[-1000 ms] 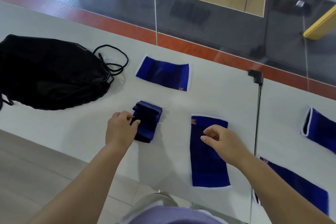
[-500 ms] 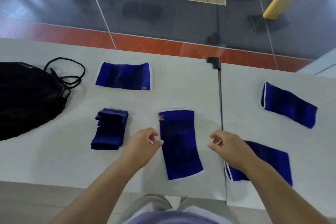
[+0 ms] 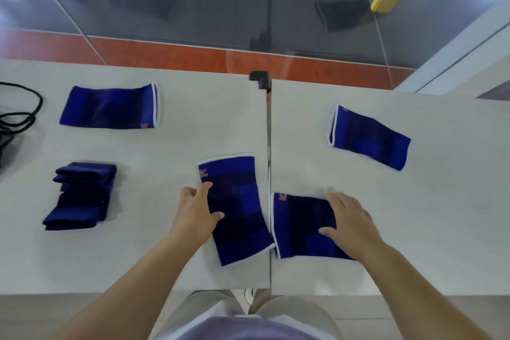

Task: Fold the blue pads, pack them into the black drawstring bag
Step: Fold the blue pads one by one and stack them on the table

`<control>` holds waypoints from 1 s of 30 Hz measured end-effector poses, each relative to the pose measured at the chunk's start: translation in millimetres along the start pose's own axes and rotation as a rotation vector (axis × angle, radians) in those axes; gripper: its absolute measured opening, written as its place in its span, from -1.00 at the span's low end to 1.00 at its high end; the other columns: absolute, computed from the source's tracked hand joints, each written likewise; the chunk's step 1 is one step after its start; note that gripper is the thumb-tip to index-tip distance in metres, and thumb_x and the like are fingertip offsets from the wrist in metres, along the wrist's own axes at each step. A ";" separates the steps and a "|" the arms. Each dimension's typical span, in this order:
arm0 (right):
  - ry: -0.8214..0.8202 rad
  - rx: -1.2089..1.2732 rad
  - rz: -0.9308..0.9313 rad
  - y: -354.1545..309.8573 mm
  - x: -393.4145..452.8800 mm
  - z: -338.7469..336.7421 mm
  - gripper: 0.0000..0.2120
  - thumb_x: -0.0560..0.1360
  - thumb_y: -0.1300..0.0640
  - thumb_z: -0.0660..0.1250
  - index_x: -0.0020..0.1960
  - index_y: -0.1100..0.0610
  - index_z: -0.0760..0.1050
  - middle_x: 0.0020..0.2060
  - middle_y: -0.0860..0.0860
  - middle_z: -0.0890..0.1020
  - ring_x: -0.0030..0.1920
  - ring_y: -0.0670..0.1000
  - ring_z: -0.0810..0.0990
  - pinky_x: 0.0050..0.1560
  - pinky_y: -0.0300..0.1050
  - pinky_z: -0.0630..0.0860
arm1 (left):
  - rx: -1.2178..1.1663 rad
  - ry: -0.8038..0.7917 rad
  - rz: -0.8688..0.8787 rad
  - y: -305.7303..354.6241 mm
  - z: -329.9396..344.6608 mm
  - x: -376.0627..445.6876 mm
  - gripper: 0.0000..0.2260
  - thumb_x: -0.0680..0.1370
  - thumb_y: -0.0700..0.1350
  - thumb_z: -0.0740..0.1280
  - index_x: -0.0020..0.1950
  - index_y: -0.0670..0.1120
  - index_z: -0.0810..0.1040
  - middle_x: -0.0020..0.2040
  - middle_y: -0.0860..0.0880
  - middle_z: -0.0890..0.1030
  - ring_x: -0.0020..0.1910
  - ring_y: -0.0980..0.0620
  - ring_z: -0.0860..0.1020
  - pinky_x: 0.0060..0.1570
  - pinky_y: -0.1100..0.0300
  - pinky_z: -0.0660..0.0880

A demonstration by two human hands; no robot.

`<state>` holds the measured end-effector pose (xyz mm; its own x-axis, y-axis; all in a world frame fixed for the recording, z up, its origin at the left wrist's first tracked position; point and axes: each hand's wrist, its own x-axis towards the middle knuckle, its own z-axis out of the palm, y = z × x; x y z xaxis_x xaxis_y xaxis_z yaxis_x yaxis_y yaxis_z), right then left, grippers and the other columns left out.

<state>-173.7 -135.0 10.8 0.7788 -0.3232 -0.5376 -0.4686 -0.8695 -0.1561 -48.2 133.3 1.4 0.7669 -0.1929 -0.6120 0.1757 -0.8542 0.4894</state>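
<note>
Several blue pads lie on two white tables. My left hand (image 3: pixel 196 214) rests flat on the left edge of the middle pad (image 3: pixel 240 210), fingers apart. On the near right pad (image 3: pixel 300 226) my right hand (image 3: pixel 349 222) lies flat, covering its right part. A folded pad (image 3: pixel 81 196) sits at the left. One flat pad (image 3: pixel 110 107) lies at the far left and another (image 3: pixel 368 136) at the far right. Only the bag's black drawstring (image 3: pixel 19 116) shows at the left edge.
A narrow gap (image 3: pixel 269 174) with a black bracket (image 3: pixel 260 79) separates the two tables. A glass panel (image 3: pixel 248 8) stands along the far edge. The near table edge (image 3: pixel 138 291) runs just above my lap.
The view swung right, pushing the black bag almost out of sight. My left hand moved onto the middle pad's left edge. My right hand came down flat on the near right pad.
</note>
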 end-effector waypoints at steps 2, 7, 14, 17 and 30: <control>0.016 -0.030 -0.022 8.4 4.0 1.4 -0.37 0.45 -0.07 0.38 0.42 0.03 0.20 0.36 -0.05 0.32 0.35 0.03 0.31 0.33 -0.02 0.32 | -0.015 0.012 -0.014 8.1 8.7 0.1 -0.40 0.51 -0.13 0.37 0.47 0.02 0.17 0.29 -0.11 0.29 0.11 -0.10 0.48 0.16 0.04 0.45; 0.037 0.053 0.051 26.9 10.7 -8.3 -0.81 0.46 -0.06 0.35 -0.01 0.00 0.44 -0.01 -0.04 0.54 -0.05 0.01 0.49 -0.04 -0.05 0.47 | -0.023 0.092 -0.059 23.1 25.7 4.9 -0.41 0.46 -0.12 0.41 0.42 -0.03 0.22 0.18 -0.13 0.48 0.15 -0.15 0.49 0.10 -0.02 0.46; 0.178 0.408 0.157 56.2 2.4 -32.9 -0.91 0.55 0.05 0.26 -0.02 0.05 0.40 -0.21 -0.04 0.53 -0.24 -0.05 0.49 -0.34 -0.21 0.34 | -0.170 0.074 -0.070 44.3 43.1 9.1 -0.75 0.49 -0.20 0.39 0.10 -0.10 0.40 -0.07 -0.03 0.54 -0.06 -0.06 0.53 -0.20 0.14 0.42; 0.362 0.539 0.108 51.4 -0.8 -45.0 -0.92 0.55 0.11 0.26 -0.08 0.11 0.42 -0.24 0.01 0.56 -0.26 0.00 0.51 -0.36 -0.21 0.34 | -0.187 0.048 -0.034 47.7 50.2 7.4 -0.83 0.50 -0.17 0.36 0.06 -0.08 0.44 -0.08 -0.02 0.57 -0.10 -0.03 0.56 -0.18 0.12 0.48; 0.052 0.472 -0.250 -49.2 13.4 -16.0 -0.70 0.53 -0.01 0.29 0.23 0.06 0.50 -0.09 -0.06 0.57 -0.08 -0.07 0.53 0.05 -0.13 0.51 | -0.456 -0.052 -0.061 33.2 36.5 7.2 -0.81 0.58 -0.27 0.23 -0.15 -0.04 0.53 -0.19 -0.13 0.63 -0.23 -0.05 0.57 -0.05 0.00 0.56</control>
<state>-133.5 -102.5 24.5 0.9046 -0.1567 -0.3964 -0.3937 -0.6637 -0.6360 -59.4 85.9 -9.4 0.7169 -0.1823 -0.6729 0.4824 -0.5671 0.6676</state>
